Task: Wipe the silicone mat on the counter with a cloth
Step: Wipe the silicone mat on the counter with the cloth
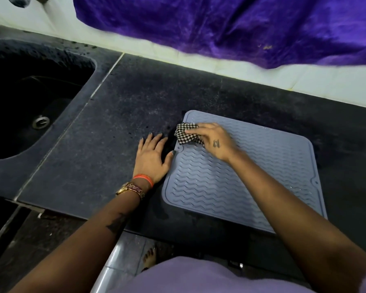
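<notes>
- right hand [211, 140]: fingers curled down over a bunched black-and-white checked cloth [187, 135], pressing it onto the mat; the thumb side is hidden under the hand, so how it clamps the cloth from below cannot be told.
- the cloth sits at the mat's far left corner, part of it hanging over the mat's left edge onto the counter.
- a small dark mark shows on the back of the right hand; the right forearm crosses the mat diagonally from the near right.
- left hand [152, 157]: fingers straight and spread, palm flat on the counter [106, 132] just left of the mat, holding nothing; the thumb tip touches the mat's left edge.
- left wrist carries an orange band [144, 178] and a gold watch [128, 188].
- mat [251, 178]: grey-blue, wavy ridges, rounded corners, lying flat on the dark counter, its near edge close to the counter's front edge.
- sink [30, 98]: dark, sunk in the counter well to the left, drain visible in its floor.
- purple fabric [230, 26] hangs over the white wall behind the counter.
- pale floor tiles and toes show below the counter's front edge.
</notes>
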The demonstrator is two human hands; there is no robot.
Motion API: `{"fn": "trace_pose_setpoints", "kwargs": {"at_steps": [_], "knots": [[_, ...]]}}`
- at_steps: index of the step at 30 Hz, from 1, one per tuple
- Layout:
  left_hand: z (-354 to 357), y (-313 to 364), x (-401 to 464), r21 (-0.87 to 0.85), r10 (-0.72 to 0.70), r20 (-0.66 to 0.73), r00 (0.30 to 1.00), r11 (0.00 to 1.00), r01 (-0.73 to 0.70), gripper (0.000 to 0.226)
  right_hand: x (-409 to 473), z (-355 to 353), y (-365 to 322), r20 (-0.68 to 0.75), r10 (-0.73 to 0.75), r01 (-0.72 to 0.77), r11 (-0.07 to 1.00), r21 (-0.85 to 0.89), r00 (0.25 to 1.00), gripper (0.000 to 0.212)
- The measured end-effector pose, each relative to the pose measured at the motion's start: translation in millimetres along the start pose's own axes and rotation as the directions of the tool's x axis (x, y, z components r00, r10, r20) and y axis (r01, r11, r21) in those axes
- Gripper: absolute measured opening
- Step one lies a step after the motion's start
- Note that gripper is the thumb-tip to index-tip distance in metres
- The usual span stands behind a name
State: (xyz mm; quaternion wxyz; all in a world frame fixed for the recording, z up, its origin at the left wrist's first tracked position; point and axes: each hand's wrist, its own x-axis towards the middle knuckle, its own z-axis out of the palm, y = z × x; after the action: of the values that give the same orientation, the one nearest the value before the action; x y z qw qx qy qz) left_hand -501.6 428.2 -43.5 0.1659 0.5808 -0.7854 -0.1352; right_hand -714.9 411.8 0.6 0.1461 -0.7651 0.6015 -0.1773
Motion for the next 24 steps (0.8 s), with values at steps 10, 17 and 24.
{"fn": "trace_pose_setpoints", "kwargs": {"at_steps": [10,17,24], "knots": [[1.2,-0.4,1.2,0.014,0.000,-0.021,1.000,1.000,0.001,0.062,11.9,13.1,14.5,0.060,0.016,-0.009,0.994,-0.108,0.998,0.048],[2.6,-0.9,1.7,0.021,0.004,-0.029,1.000,1.000,-0.004,0.060,9.8,23.9,2.2,0.002,0.014,-0.013,0.949,-0.314,1.000,0.068],[1.1,-0.8,1.3,0.025,-0.003,-0.033,0.999,1.000,0.004,0.060,50.5,-6.5,15.1,0.000,0.026,-0.025,0.976,-0.216,1.000,0.056]]}}
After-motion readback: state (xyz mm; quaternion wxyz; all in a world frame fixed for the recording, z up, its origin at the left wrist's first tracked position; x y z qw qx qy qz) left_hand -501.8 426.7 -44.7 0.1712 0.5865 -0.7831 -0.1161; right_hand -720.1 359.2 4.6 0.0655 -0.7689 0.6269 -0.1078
